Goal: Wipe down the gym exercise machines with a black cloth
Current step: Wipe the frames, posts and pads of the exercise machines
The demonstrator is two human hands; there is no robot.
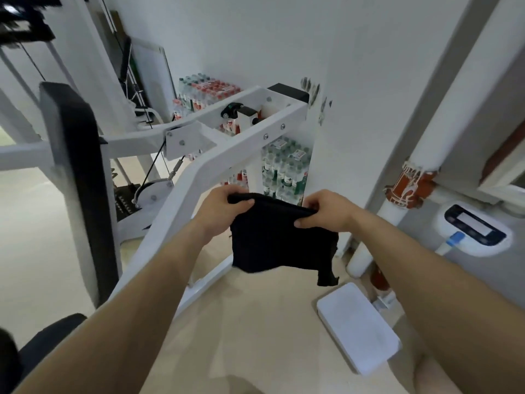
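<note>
A black cloth (279, 243) hangs in the air in front of me, stretched between both hands by its top edge. My left hand (220, 213) grips the cloth's upper left corner, fingers curled over it. My right hand (326, 210) pinches the upper right corner between thumb and fingers. Just behind and left of the cloth runs the white frame (196, 177) of a gym machine, with a black upright back pad (75, 166) at the left. The cloth is apart from the frame.
Packs of bottled water (284, 169) are stacked behind the frame against a white wall. A white body scale (358, 327) with a display column (474, 228) stands on the floor at right, beside a white pipe with a red valve (409, 186). A black seat (42, 345) sits at lower left.
</note>
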